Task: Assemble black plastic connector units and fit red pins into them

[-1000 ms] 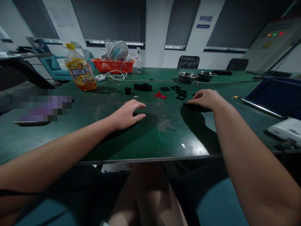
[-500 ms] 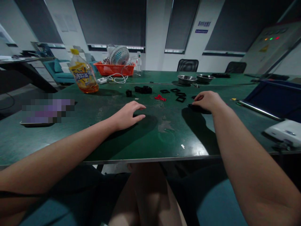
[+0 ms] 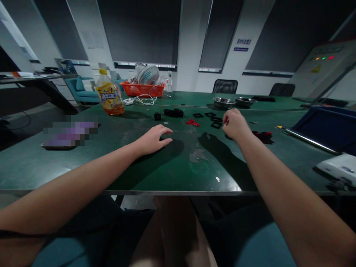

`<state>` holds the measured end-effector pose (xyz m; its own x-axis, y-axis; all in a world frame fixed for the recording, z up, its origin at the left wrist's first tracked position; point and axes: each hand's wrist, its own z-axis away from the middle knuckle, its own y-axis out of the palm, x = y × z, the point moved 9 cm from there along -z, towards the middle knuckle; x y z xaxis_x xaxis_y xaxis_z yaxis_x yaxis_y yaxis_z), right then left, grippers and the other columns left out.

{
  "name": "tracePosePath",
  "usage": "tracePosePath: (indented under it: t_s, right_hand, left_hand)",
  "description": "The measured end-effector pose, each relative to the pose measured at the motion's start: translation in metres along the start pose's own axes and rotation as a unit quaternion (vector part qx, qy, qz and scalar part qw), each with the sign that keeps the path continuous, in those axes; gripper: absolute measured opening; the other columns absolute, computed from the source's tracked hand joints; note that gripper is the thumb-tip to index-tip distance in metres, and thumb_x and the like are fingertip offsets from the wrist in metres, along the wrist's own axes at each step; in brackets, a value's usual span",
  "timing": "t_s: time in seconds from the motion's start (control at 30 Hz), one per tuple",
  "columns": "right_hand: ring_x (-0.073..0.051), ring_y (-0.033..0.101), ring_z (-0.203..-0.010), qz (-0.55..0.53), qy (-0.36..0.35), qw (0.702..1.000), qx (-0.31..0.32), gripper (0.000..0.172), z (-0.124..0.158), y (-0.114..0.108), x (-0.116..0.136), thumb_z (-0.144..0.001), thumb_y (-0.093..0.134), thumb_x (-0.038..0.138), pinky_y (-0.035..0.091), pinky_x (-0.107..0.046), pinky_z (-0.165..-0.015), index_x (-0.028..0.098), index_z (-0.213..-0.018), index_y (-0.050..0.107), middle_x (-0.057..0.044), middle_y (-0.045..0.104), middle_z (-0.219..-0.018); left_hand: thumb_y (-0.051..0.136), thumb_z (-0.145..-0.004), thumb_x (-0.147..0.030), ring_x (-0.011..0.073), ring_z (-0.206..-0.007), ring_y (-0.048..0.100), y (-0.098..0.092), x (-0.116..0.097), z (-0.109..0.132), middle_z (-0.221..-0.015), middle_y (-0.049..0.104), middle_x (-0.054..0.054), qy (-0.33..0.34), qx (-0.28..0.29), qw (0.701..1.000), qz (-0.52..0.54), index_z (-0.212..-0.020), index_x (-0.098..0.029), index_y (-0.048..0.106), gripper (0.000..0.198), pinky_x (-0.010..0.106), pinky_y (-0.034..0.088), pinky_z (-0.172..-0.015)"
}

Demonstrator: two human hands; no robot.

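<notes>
My left hand (image 3: 157, 139) rests on the green table (image 3: 172, 174) with thumb and fingers apart and nothing between them. My right hand (image 3: 234, 123) is raised over the table, fingers closed together; whatever they may hold is too small to make out. Just left of it lie several flat black square frames (image 3: 216, 125). Small red pieces (image 3: 193, 122) sit between my hands, farther back. Beyond my left hand are a black block (image 3: 157, 116) and a cluster of black parts (image 3: 174, 112). Right of my right wrist is a pile of black and red pieces (image 3: 263, 136).
A drink bottle (image 3: 109, 94), a white cable (image 3: 146, 99) and an orange basket (image 3: 141, 89) stand at the back left. Two metal bowls (image 3: 224, 103) are farther back. A blurred flat item (image 3: 69, 135) lies left, a blue bin (image 3: 325, 128) and white device (image 3: 340, 167) right.
My right hand has moved left and up off the dark pieces, uncovering the black and red pile. My left hand stays open on the table. The view has shifted slightly.
</notes>
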<state>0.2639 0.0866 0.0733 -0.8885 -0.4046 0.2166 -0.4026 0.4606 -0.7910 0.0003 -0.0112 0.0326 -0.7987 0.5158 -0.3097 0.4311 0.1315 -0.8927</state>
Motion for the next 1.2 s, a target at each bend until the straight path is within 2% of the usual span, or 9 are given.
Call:
tracePosePath:
  t_s: [0.17,0.23,0.3,0.47,0.67,0.77,0.9,1.03,1.2]
  right_hand:
    - [-0.022,0.049,-0.079,-0.018,-0.041,0.998,0.043,0.036,0.001,0.025,0.019,-0.051,0.05,-0.004,0.044,-0.034,-0.072,0.025,-0.062,0.03,-0.005,0.047,-0.08]
    - [-0.021,0.048,-0.078,-0.048,-0.03,0.995,0.081,0.038,0.003,0.036,0.021,-0.05,0.051,-0.003,0.045,-0.033,-0.072,0.025,-0.064,0.03,-0.005,0.046,-0.082]
    - [-0.019,0.048,-0.075,-0.057,-0.028,0.994,0.09,0.037,0.005,0.042,0.022,-0.05,0.051,-0.002,0.045,-0.032,-0.068,0.025,-0.065,0.029,-0.005,0.046,-0.083]
    - [-0.014,0.047,-0.065,-0.084,-0.018,0.992,0.096,0.036,0.006,0.048,0.023,-0.051,0.051,-0.001,0.047,-0.031,-0.061,0.024,-0.068,0.031,-0.005,0.044,-0.092]
    - [-0.014,0.049,-0.065,-0.118,-0.012,0.989,0.087,0.035,0.006,0.048,0.022,-0.053,0.051,0.0,0.05,-0.031,-0.064,0.024,-0.07,0.033,-0.005,0.044,-0.094]
    - [-0.013,0.051,-0.063,-0.139,-0.004,0.987,0.084,0.035,0.008,0.049,0.02,-0.053,0.053,0.002,0.052,-0.032,-0.065,0.024,-0.071,0.033,-0.005,0.045,-0.095]
    - [-0.013,0.053,-0.063,-0.168,0.014,0.983,0.079,0.035,0.009,0.052,0.015,-0.055,0.055,0.004,0.054,-0.033,-0.065,0.024,-0.073,0.032,-0.005,0.045,-0.098]
    - [-0.013,0.058,-0.064,-0.191,0.043,0.978,0.073,0.036,0.01,0.055,0.007,-0.056,0.056,0.006,0.056,-0.033,-0.064,0.024,-0.075,0.032,-0.005,0.045,-0.103]
    - [-0.012,0.064,-0.068,-0.202,0.088,0.974,0.059,0.038,0.009,0.061,-0.005,-0.057,0.057,0.007,0.057,-0.032,-0.064,0.024,-0.077,0.03,-0.009,0.044,-0.113]
  left_hand:
    - [0.052,-0.089,-0.033,0.0235,-0.111,0.057,-0.006,0.019,-0.004,-0.117,0.06,0.014,-0.03,-0.025,0.999,-0.019,-0.118,-0.011,0.06,0.038,0.038,0.042,-0.101]
    - [0.051,-0.09,-0.033,0.0235,-0.112,0.056,-0.009,0.028,-0.006,-0.117,0.06,0.014,-0.047,-0.033,0.998,-0.038,-0.119,-0.01,0.06,0.038,0.038,0.041,-0.102]
    - [0.051,-0.09,-0.033,0.0243,-0.116,0.054,-0.011,0.038,-0.008,-0.119,0.06,0.014,-0.072,-0.03,0.995,-0.068,-0.119,-0.01,0.06,0.038,0.038,0.039,-0.104]
    - [0.05,-0.091,-0.035,0.0271,-0.116,0.054,-0.013,0.059,-0.014,-0.124,0.056,0.016,-0.131,-0.018,0.985,-0.115,-0.122,-0.011,0.059,0.041,0.039,0.041,-0.101]
    - [0.051,-0.09,-0.036,0.034,-0.119,0.051,-0.012,0.077,-0.028,-0.128,0.051,0.022,-0.166,-0.008,0.975,-0.15,-0.127,-0.008,0.055,0.047,0.044,0.041,-0.101]
    - [0.048,-0.092,-0.036,0.0363,-0.123,0.048,-0.015,0.083,-0.037,-0.134,0.046,0.023,-0.183,-0.024,0.969,-0.167,-0.139,-0.008,0.041,0.056,0.045,0.039,-0.102]
    - [0.042,-0.094,-0.041,0.0351,-0.124,0.049,-0.013,0.087,-0.053,-0.138,0.043,0.021,-0.193,-0.022,0.966,-0.172,-0.149,-0.018,0.024,0.062,0.045,0.039,-0.101]
    - [0.039,-0.095,-0.045,0.0383,-0.12,0.053,-0.004,0.09,-0.069,-0.135,0.047,0.022,-0.207,0.012,0.963,-0.172,-0.15,-0.024,0.026,0.06,0.048,0.042,-0.096]
    - [0.037,-0.095,-0.048,0.0411,-0.117,0.055,0.003,0.096,-0.081,-0.13,0.05,0.024,-0.235,0.038,0.955,-0.175,-0.147,-0.023,0.033,0.058,0.05,0.044,-0.093]
